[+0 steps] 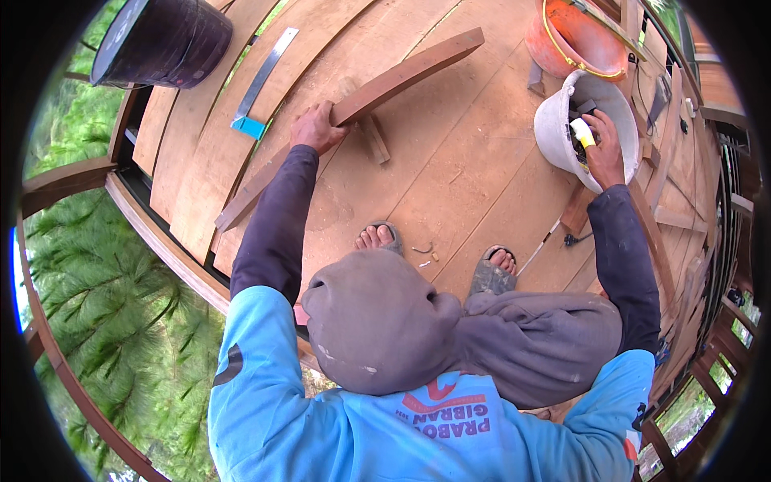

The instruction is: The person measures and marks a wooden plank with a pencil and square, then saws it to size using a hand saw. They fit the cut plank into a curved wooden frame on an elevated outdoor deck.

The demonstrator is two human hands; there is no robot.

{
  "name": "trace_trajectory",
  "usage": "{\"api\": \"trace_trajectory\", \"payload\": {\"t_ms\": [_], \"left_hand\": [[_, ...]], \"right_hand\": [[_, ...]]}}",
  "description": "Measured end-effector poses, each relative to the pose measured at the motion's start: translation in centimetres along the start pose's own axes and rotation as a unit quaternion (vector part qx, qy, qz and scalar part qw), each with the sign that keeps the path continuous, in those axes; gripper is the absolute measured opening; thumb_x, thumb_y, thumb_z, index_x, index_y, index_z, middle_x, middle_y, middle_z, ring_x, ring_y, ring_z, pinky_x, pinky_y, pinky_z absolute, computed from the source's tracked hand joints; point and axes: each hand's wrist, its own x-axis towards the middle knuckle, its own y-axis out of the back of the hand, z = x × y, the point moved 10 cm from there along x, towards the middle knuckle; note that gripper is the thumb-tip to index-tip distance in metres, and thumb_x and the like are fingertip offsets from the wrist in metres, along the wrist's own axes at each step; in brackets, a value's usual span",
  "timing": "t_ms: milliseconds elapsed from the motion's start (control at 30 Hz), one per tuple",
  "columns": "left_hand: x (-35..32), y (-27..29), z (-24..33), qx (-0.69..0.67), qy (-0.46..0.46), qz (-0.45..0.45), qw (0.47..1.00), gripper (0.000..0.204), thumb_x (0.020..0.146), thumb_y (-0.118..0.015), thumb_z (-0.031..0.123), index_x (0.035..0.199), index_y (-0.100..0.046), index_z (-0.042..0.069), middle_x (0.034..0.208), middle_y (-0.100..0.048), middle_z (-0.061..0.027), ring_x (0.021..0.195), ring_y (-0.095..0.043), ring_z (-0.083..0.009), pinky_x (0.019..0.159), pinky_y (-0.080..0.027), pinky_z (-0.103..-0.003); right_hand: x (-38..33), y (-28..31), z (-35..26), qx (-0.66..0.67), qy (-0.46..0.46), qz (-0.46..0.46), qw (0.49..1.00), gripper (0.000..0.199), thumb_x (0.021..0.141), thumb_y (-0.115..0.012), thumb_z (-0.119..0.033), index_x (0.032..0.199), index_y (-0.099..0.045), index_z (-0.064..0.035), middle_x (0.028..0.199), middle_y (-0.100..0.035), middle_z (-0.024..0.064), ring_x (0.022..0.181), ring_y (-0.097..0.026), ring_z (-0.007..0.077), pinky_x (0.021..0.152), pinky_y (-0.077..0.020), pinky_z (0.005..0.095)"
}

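Observation:
My left hand (319,128) is closed round a long, slightly curved wooden beam (409,74), which lies slantwise over the deck. Under the beam, close to that hand, is a short wooden block (373,138). My right hand (605,150) reaches into a grey-white bucket (554,136) on the right. Its fingers are closed on a small white-and-yellow object (582,132), whose kind I cannot make out. Dark pieces lie deeper in the bucket, partly hidden by the hand.
Left of the beam lies a try square (263,84) with a blue handle. A black bucket (165,44) stands far left, an orange bucket (578,40) far right. Wood offcuts and a handsaw (659,98) lie along the right. The plank deck (450,161) ends at a left edge above greenery.

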Motion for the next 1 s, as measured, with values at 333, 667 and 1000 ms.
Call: {"api": "trace_trajectory", "payload": {"t_ms": [333,667,1000], "left_hand": [[-0.6,4.7,4.4,-0.06,-0.098,0.138,0.984,0.078,0.082,-0.075,0.06,0.139,-0.057,0.009,0.132,-0.064,-0.0171,0.126,-0.057,-0.0345,0.109,-0.039,-0.05],[3.2,7.0,22.4,-0.215,-0.219,-0.072,0.949,0.047,0.091,-0.077,0.03,0.125,-0.064,0.0,0.105,-0.074,-0.015,0.099,-0.073,-0.0259,0.092,-0.054,-0.039],[5.3,7.4,41.8,-0.17,-0.308,-0.158,0.923,0.043,0.092,-0.076,0.025,0.122,-0.065,-0.003,0.103,-0.073,-0.0136,0.099,-0.071,-0.0214,0.089,-0.056,-0.034]], "right_hand": [[-0.6,7.7,0.9,0.014,0.029,0.09,0.995,0.035,0.085,-0.06,-0.004,0.119,-0.069,-0.0051,0.123,-0.066,0.0152,0.114,-0.065,0.0321,0.1,-0.0505,0.0388],[-18.9,13.8,24.6,0.248,-0.32,0.363,0.839,0.026,0.099,-0.053,-0.019,0.11,-0.072,-0.0054,0.094,-0.073,0.0047,0.081,-0.068,0.0129,0.071,-0.0497,0.0271],[-31.6,4.6,37.8,0.073,-0.472,0.268,0.837,0.023,0.09,-0.06,-0.022,0.096,-0.067,-0.0007,0.096,-0.068,0.029,0.096,-0.065,0.0476,0.079,-0.0505,0.0532]]}}
